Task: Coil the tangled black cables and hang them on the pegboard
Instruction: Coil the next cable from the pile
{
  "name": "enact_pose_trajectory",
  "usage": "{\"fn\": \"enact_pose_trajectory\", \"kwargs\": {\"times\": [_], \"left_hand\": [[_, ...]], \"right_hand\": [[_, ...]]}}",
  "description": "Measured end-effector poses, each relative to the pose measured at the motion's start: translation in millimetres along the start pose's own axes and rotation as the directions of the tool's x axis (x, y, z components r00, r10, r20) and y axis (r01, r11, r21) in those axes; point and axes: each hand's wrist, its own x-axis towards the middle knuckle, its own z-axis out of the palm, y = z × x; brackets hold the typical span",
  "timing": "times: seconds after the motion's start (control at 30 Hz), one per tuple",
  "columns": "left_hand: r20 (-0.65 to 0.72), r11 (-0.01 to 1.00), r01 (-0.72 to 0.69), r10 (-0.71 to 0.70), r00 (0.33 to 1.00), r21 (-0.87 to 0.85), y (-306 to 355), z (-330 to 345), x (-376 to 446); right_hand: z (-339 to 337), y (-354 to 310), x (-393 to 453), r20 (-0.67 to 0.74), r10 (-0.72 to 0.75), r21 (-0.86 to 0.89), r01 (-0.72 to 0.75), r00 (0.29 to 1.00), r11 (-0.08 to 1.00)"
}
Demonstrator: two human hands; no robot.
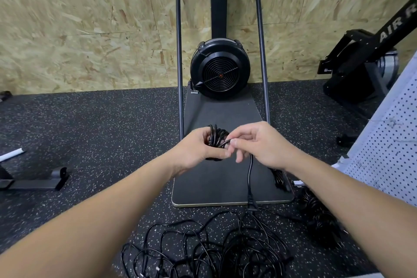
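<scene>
The left hand (198,151) is curled round a compact coil of black cable (216,136), its thumb pressed across the front, which looks meant to keep the loops from springing apart while the last length is dealt with. The right hand (259,144) pinches the free tail (250,171) of that same cable between thumb and forefinger right beside the coil, the other fingers loosely bent; the tail drops from there to its plug (252,202), which hangs just above the floor, so by my judgement the final wrap or tuck is in hand. Below, a loose tangle of thin black cables (209,250) lies spread on the floor, not yet coiled, and darker bundles (320,221) lie to the right, partly behind the right forearm; whether they are finished coils I cannot tell. The white pegboard (388,156) leans at the right edge, near enough to reach, with nothing visibly hung on the part shown. The floor is black speckled rubber matting (90,124), the wall is chipboard (90,29), and a fan-wheel exercise machine (220,70) stands straight ahead on its flat base plate (221,183)
</scene>
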Motion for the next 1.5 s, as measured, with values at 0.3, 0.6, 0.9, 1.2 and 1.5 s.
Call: {"fn": "enact_pose_trajectory", "kwargs": {"times": [0.3,0.6,0.9,1.2,1.5], "left_hand": [[0.121,0.997,0.067,-0.062,0.991,-0.038,-3,12,-1],[0.059,0.991,-0.011,0.003,0.998,0.13,3,23,3],[-0.189,0.776,-0.065,0.232,0.954,0.628,-8,35,1],[-0.213,0.859,0.055,0.064,0.975,0.51,-20,29,9],[-0.348,0.933,-0.02,0.154,0.925,0.36,-13,39,8]], "right_hand": [[-8,-7,3,0.135,-0.082,-0.585,0.146,0.987,0.798],[-9,5,7,-0.07,0.083,-0.647,-0.109,0.994,0.754],[-1,-10,0,0.015,0.225,-0.474,-0.191,0.974,0.86],[12,-17,-3,-0.023,0.147,-0.287,-0.147,0.989,0.946],[9,-17,-2,-0.081,0.083,-0.576,-0.115,0.993,0.81]]}}
